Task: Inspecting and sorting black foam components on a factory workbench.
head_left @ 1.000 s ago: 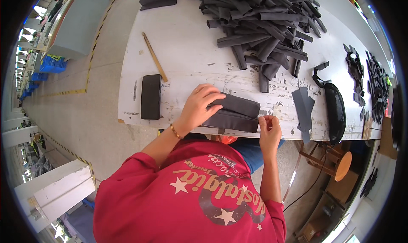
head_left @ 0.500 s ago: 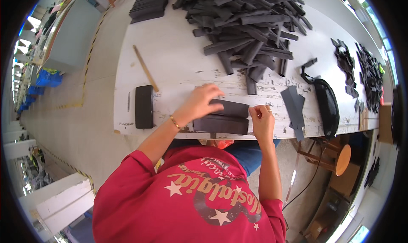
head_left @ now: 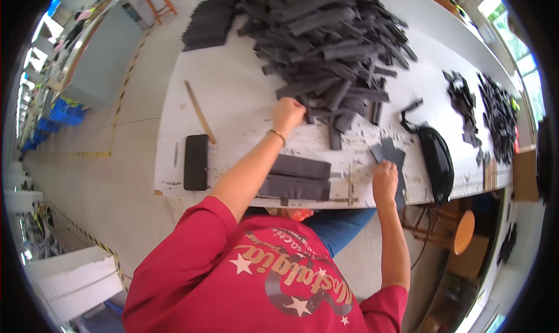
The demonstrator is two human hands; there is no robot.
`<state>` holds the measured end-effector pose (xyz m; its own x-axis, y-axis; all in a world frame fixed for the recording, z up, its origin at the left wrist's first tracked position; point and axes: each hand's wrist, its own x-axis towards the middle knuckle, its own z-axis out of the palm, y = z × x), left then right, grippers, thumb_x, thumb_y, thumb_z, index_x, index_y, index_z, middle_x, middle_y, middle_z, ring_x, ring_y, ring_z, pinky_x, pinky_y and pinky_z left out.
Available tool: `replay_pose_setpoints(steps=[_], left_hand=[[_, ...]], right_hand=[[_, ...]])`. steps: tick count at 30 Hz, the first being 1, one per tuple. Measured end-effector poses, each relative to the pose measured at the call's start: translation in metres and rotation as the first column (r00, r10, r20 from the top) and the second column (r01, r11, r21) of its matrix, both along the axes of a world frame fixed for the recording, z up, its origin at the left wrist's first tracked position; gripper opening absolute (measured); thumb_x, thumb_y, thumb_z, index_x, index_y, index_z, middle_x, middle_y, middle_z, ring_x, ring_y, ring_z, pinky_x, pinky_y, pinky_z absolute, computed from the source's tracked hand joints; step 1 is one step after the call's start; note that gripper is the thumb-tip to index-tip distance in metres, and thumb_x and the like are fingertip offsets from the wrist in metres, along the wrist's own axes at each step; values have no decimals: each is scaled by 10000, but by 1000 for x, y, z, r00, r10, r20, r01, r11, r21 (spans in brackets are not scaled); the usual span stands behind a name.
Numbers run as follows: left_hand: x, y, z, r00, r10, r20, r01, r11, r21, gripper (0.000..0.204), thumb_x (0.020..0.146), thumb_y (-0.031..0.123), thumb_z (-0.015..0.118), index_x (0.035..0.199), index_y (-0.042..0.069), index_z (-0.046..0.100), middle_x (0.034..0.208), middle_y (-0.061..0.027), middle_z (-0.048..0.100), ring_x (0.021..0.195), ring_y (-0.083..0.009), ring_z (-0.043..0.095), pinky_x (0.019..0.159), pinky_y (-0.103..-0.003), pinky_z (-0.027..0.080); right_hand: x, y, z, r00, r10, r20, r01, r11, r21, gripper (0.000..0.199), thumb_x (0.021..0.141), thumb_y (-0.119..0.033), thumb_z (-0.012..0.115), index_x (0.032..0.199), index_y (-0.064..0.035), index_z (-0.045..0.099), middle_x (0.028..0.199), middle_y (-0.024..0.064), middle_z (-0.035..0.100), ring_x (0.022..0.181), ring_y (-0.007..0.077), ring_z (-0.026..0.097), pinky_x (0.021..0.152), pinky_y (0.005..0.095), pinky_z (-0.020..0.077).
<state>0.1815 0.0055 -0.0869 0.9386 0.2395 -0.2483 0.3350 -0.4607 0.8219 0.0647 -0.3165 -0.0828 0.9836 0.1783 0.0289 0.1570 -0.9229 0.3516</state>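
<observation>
Now left hand [head_left: 288,113] closed on gray strip [head_left: 307,109] at pile's [head_left: 332,36] near edge.

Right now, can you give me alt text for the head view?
Person's left hand reaches into a heap of dark grey strips on a white table; right hand rests on flat grey pieces near the front edge.

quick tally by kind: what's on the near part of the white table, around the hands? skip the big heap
Dark flat pads by the left hand: 2
Dark flat sheets at the right hand: 2, maybe more stacked
Black rectangular block: 1
Wooden stick: 1
Black pouch: 1
Total: 7
</observation>
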Motion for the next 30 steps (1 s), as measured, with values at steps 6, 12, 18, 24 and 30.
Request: replay_pose_setpoints(steps=[6, 12, 18, 24, 30], left_hand=[[-17, -5, -6, 972, 230, 46, -187, 879, -439, 169, 765, 107, 632, 821, -52, 628, 606, -133, 627, 555, -234, 673, 522, -355, 554], [-47, 14, 1, 965, 129, -229, -255, 250, -934, 233, 899, -74, 503, 1116, -155, 485, 1050, -242, 617, 960, -369, 666, 870, -460, 572], [-74, 27, 25, 984, 5, -177, -177, 88, -980, 260, 914, -82, 455, 1164, -151, 477, 1086, -230, 607, 1047, -324, 624, 915, -453, 550], [-87, 23, 41, 931, 38, -363, -364, 10, -931, 191, 915, 13, 575, 1084, -74, 559, 957, -136, 641, 878, -244, 636, 830, -394, 579], [-121, 9, 96, 989, -87, -117, -125, -101, -987, 195, 902, 89, 642, 1068, -11, 619, 997, -127, 648, 912, -240, 639, 910, -388, 522]], right_hand=[[-3, -28, -2, 993, 96, 63, -100, 993, 61, 131, 826, -64, 522, 927, -50, 602, 936, 98, 602, 937, 242, 575, 811, 348, 476], [0, -8, 49, 962, -25, 272, -170, 724, 669, 667, 805, 164, 449, 1427, -64, 375, 1204, 188, 569, 1064, 360, 544, 959, 418, 411], [-1, 40, 78, 989, -75, 130, -106, 265, 959, 327, 844, 63, 514, 1158, -17, 472, 1048, 114, 504, 964, 214, 501, 902, 302, 395], [-28, 91, 89, 993, 114, -36, 5, 263, 965, 316, 814, -78, 723, 989, -39, 463, 893, 96, 493, 789, 241, 496, 728, 352, 422], [-47, 98, 109, 973, 222, -68, 3, 280, 960, 543, 863, -43, 661, 1325, 8, 379, 1281, 201, 500, 1159, 370, 517, 986, 404, 414]])
